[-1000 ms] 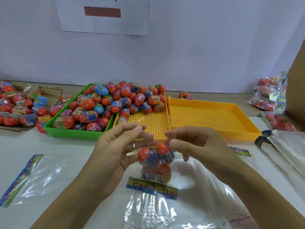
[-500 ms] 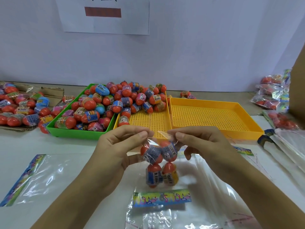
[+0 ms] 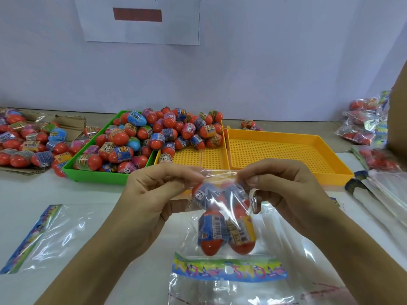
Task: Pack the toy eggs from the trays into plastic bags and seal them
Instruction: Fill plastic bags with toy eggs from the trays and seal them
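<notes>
Your left hand [image 3: 152, 201] and right hand [image 3: 284, 194] both pinch top edge of plastic bag [image 3: 222, 208], fingers [image 3: 185, 176] curled tight on film. Bag hangs below fingertips, four toy eggs [image 3: 211, 233] inside, above counter [image 3: 92, 194]. Green tray [image 3: 97, 176] behind, heaped with eggs.

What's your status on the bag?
Both hands pinch the bag top. Four eggs inside, seal not confirmed. Nothing in the way.

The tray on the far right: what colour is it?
Yellow-orange, with a perforated floor, clearest in the head view: tray.
</notes>
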Demonstrator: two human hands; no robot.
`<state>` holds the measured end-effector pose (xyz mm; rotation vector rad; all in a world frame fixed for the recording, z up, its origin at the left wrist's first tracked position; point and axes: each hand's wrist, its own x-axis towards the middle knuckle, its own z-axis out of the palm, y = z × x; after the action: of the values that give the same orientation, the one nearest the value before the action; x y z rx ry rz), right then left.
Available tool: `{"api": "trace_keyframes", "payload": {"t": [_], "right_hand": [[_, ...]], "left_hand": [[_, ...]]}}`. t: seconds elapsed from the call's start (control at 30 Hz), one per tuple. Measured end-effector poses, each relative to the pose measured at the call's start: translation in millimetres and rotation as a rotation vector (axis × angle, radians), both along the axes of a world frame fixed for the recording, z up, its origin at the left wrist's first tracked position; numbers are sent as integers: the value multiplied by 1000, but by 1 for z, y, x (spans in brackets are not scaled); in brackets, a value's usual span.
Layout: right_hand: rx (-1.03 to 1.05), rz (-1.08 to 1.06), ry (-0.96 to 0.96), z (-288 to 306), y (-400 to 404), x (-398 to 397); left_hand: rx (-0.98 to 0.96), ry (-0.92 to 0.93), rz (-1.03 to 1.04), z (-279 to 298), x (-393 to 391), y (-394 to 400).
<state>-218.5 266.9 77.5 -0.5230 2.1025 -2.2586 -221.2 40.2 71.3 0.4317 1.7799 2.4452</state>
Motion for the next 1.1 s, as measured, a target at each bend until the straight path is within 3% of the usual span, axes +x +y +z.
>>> {"api": "trace_keyframes", "payload": {"t": [0.47, 0.57, 0.63, 0.7, 0.77, 0.9, 1.1], "right_hand": [[-25, -3, 153, -2, -1, 2], [-3, 3, 184, -1, 0, 3], [13, -12, 203, 0, -3, 5], [84, -93, 255, 1, -7, 9], [183, -188, 312, 0, -13, 12], [254, -253, 353, -7, -19, 14], [247, -224, 282, -11, -17, 11]], "left_hand": [[17, 104, -44, 3, 2, -3], [-270, 113, -124, -5, -16, -7], [-357, -9, -117, -14, -18, -14], [-248, 127, -132, -11, -11, -8], [-80, 110, -76, 0, 2, 1], [-255, 301, 76, -10, 8, 10], [-193, 259, 20, -14, 2, 6]]}}
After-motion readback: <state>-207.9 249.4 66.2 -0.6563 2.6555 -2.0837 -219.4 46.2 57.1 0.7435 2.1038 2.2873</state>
